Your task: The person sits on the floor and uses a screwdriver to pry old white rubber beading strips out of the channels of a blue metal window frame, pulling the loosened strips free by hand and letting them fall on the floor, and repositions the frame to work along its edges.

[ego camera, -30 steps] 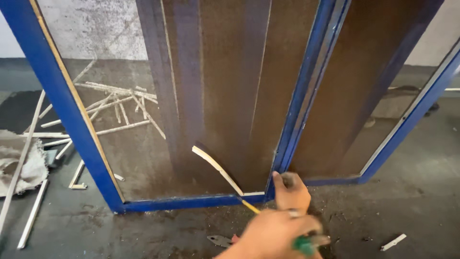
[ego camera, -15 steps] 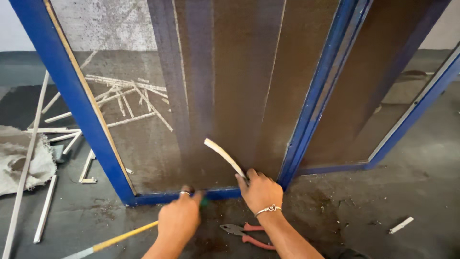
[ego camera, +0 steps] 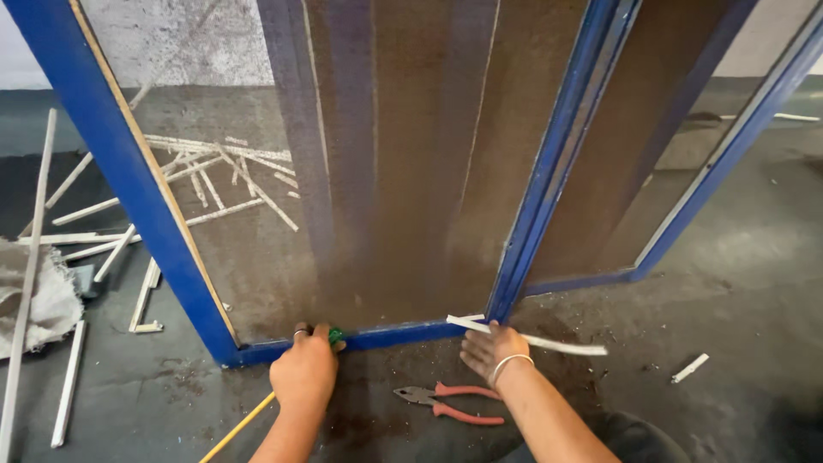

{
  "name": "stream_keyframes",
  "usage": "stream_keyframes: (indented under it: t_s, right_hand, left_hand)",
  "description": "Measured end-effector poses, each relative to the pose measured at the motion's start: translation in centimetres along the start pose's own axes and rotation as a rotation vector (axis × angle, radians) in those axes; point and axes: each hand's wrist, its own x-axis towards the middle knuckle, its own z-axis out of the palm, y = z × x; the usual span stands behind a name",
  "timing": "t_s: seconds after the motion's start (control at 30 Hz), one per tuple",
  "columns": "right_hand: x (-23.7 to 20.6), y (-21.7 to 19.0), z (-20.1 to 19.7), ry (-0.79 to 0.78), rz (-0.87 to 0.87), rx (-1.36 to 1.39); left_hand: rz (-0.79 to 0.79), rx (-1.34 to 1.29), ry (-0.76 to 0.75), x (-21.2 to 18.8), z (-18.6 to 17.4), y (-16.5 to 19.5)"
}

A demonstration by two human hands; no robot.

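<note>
Fist of left hand (ego camera: 303,375) hides a green-handled tool (ego camera: 337,336); right hand (ego camera: 490,349), spread, presses a white strip (ego camera: 549,343).

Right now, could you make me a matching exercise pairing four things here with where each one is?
Things:
1. pliers
2. white strip
3. grey cloth
4. left hand

Places:
A. far left on the floor
B. on the floor between the two forearms
C. at the blue frame's bottom rail
D. beside the right hand

Pairs: 1-B, 2-D, 3-A, 4-C
</note>
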Motion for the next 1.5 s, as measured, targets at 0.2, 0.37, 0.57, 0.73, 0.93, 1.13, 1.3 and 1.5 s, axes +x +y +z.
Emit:
stream_keyframes:
  t_s: [0.2,0.37,0.57,0.73,0.93,1.13,1.3,1.5]
  right_hand:
    - [-8.7,5.0,3.6,-0.067,-1.095,-0.548]
    - [-17.9,9.1,7.9,-0.311,-1.400,-0.866]
    - [-26.3,12.3,15.3,-1.230,-1.400,-1.200]
    - [-31.5,12.6,24.3,-0.886,-1.606,-1.345]
    - [-26.8,8.0,16.9,-0.630,-1.674,-1.106]
    - [-14.4,-3.8,2.8,0.263,-1.467,-1.139]
    - [-6.1,-5.4,-0.1,0.212,-0.541,-0.856]
    - [-1.9,-3.4,0.7,0.165,-0.762,-1.235]
  left_hand:
    - [-0.001,-0.058,-0.045,0.2,-0.3,-0.2]
    - [0.000,-0.127,-0.101,0.3,-0.5,-0.5]
    - [0.008,-0.212,-0.220,0.8,-1.1,-0.9]
    - [0.011,-0.194,-0.177,1.0,1.2,-1.3]
    - [0.230,-0.149,0.612,0.6,4.4,-1.4]
    - [0.012,-0.094,0.072,1.6,1.4,-1.7]
    - [0.100,-0.334,0.164,2.1,-4.3,0.8]
    - [-0.082,-1.346,0.116,1.6,-11.2,1.5]
